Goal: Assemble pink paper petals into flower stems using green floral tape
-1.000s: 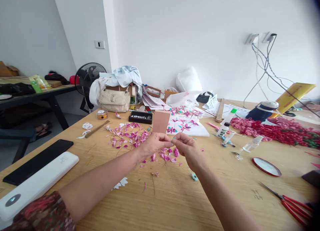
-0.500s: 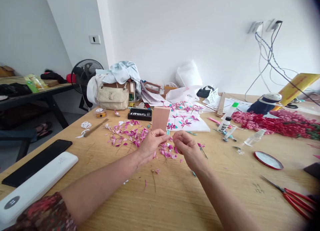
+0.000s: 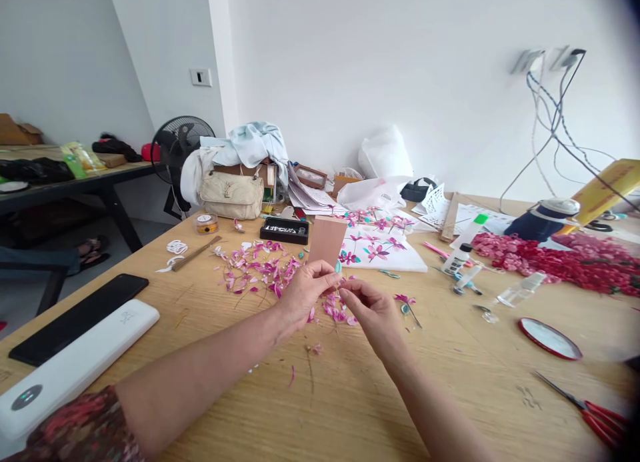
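My left hand (image 3: 306,293) pinches a small teal leaf-shaped piece (image 3: 339,267) between thumb and forefinger, its tip pointing up. Close beside it, my right hand (image 3: 374,313) is closed in a pinch, fingertips by the lower end of that piece. Whatever sits between the right fingertips is too small to make out. Behind the hands stands a pinkish-brown board (image 3: 327,239). Loose magenta petals (image 3: 260,269) lie scattered around and under the left hand. Finished-looking pink and teal flowers (image 3: 376,251) rest on a white sheet (image 3: 410,259) farther back.
A black tray (image 3: 284,231) of small white pieces sits behind the petals. To the right are a small black-capped bottle (image 3: 456,261), a clear spray bottle (image 3: 520,290), a red-rimmed round dish (image 3: 550,339) and red-handled scissors (image 3: 600,415). A white device (image 3: 80,369) lies at left.
My right hand has come in lower and closer to the left fingertips, its fingers more stretched toward them. The left hand keeps its pinch on the teal piece. The view has shifted slightly.
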A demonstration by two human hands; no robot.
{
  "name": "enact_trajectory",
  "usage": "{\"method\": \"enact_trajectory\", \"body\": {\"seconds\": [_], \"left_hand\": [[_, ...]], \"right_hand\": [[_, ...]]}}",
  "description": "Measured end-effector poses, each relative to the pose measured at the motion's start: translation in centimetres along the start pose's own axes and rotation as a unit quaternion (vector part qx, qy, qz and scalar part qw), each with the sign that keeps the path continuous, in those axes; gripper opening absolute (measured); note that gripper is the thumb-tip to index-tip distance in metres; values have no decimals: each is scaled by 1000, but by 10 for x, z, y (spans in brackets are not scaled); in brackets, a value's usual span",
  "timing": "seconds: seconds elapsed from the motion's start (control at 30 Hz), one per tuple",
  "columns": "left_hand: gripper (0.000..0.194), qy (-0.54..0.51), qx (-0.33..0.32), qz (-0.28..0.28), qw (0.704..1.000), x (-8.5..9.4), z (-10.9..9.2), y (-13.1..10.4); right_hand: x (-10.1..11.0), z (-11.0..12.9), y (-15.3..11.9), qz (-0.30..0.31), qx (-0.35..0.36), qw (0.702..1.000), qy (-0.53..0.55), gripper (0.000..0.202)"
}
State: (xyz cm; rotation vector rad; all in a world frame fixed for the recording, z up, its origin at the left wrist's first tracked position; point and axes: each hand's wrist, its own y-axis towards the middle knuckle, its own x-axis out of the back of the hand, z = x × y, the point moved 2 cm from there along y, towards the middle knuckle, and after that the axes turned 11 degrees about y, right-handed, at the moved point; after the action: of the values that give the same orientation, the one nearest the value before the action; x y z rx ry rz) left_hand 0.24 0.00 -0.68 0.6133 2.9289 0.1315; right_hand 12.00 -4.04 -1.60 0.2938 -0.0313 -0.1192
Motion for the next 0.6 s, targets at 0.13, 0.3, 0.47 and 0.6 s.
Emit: {"method": "enact_trajectory", "body": {"seconds": [0.13, 0.3, 0.47, 0.6], "left_hand": [[22, -8, 8, 8, 1000, -3, 1, -2], [23, 7, 12, 14, 1000, -3, 0, -3], [25, 24, 17, 25, 999, -2, -4, -2], [27, 43, 7, 32, 999, 1, -5, 0]], "right_hand": [[-2, -7, 0, -13, -9, 999, -31, 22], [2, -3, -1, -1, -8, 1000, -14, 23], [4, 1, 0, 26, -10, 1000, -2, 22], [6, -2, 2, 33, -9, 999, 4, 23]]}}
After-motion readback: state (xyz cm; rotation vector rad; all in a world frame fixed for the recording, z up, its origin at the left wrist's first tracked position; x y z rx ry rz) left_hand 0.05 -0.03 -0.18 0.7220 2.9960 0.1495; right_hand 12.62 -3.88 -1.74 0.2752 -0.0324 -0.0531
